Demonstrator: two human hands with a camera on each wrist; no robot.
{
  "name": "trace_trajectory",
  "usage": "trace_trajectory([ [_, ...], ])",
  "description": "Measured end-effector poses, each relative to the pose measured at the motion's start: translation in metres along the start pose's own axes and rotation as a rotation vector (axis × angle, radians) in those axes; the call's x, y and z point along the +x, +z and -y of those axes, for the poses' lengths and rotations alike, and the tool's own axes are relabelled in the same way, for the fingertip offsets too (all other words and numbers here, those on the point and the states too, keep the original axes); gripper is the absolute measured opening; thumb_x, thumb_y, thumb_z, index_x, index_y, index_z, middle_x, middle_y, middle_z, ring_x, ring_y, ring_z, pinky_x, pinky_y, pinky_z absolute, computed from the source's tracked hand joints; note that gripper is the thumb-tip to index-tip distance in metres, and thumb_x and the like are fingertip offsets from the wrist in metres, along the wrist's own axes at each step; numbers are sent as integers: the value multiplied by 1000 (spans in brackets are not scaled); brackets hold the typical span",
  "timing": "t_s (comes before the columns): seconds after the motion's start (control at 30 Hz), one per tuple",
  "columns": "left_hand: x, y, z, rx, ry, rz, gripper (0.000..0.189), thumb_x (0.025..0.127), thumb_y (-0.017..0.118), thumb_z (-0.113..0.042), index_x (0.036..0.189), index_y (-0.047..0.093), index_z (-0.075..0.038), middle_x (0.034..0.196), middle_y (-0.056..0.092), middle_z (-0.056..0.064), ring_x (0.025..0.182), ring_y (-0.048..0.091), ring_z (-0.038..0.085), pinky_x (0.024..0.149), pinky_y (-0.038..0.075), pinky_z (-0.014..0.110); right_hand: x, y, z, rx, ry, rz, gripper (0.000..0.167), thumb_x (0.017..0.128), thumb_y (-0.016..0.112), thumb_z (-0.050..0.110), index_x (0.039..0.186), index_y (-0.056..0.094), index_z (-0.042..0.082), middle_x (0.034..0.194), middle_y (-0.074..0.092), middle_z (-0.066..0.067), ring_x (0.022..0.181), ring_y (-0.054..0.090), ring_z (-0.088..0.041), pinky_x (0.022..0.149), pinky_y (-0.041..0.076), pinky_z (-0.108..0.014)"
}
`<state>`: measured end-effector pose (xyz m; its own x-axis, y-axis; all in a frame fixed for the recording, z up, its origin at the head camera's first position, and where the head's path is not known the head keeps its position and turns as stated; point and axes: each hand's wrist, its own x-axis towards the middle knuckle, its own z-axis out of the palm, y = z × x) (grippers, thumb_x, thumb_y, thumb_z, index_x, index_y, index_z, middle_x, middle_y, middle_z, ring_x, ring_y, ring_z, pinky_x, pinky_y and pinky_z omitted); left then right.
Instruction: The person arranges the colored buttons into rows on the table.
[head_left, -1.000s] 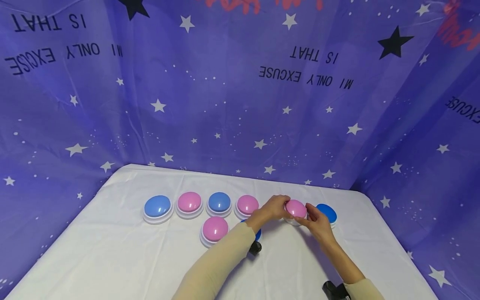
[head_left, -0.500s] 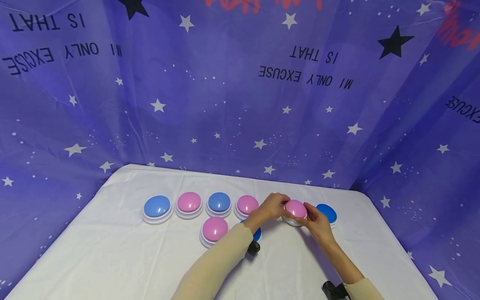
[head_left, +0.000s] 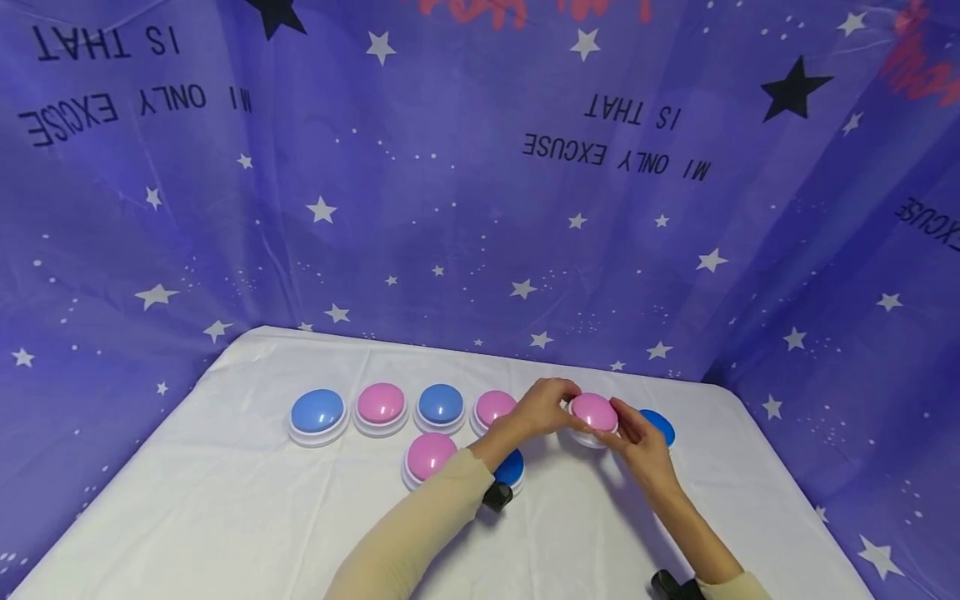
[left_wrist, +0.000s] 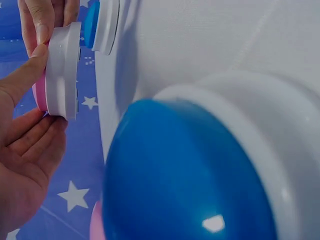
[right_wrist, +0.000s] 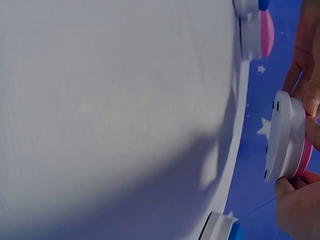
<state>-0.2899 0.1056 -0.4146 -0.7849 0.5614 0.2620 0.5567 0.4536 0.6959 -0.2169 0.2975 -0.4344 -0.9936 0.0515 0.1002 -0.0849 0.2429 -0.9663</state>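
Note:
Both hands hold a pink dome push button [head_left: 594, 413] with a white base, on the right side of the table. My left hand [head_left: 543, 408] grips its left edge, thumb along the near side. From the right, my right hand [head_left: 647, 448] grips the opposite edge, its thumb also at the front. In the right wrist view the button's white underside [right_wrist: 278, 142] with small dark feet shows, raised above the tablecloth. Just behind my right hand stands a blue button [head_left: 657, 427], partly covered by it. Under my left forearm is another blue button [head_left: 512, 469].
A back row holds a blue button [head_left: 318, 412], a pink button [head_left: 381, 406], a blue button [head_left: 440, 405] and a pink button [head_left: 492, 408]. A pink button [head_left: 431, 457] sits in front of them. White cloth covers the table [head_left: 247, 500]; a purple star-patterned curtain [head_left: 450, 192] hangs behind.
Both hands have lifted the pink button slightly off the table, after shifting it a little to the left. The other buttons stay where they were.

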Motion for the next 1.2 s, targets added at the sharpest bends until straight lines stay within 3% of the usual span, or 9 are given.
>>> trace_trajectory([
  [0.23,-12,-10,-3,21,15,-35,50,74,89,-29,114,71,-6,108,71,1,101,63,14,89,46,21,-9,8,11,12,-30,-15,67,88,73,0,147,41,-6,151,41,-21,140,36,-31,100,37,-16],
  [0.5,-32,-29,-20,22,-12,-101,51,75,89,-32,116,70,-8,108,68,0,102,61,19,89,47,25,-14,14,30,3,-101,6,68,87,75,2,146,43,-5,150,42,-21,139,37,-33,100,38,-17],
  [0.8,-66,-53,-37,65,-58,-187,54,74,88,-37,117,70,-10,107,66,-1,96,59,18,81,48,27,-24,33,50,12,-174,65,68,86,77,3,146,45,-3,148,45,-19,139,38,-33,102,38,-21],
  [1.07,-96,-70,-37,5,-119,-224,56,77,86,-35,123,67,-10,117,65,4,110,59,25,94,47,43,-31,54,61,28,-160,119,68,86,77,5,146,46,1,149,45,-16,140,38,-31,103,37,-27],
  [1.2,-110,-77,-34,-42,-123,-254,54,76,87,-32,121,67,-9,115,65,3,110,59,25,95,47,44,-34,66,63,47,-166,141,67,85,77,6,145,48,2,148,46,-15,140,39,-30,103,37,-26],
])
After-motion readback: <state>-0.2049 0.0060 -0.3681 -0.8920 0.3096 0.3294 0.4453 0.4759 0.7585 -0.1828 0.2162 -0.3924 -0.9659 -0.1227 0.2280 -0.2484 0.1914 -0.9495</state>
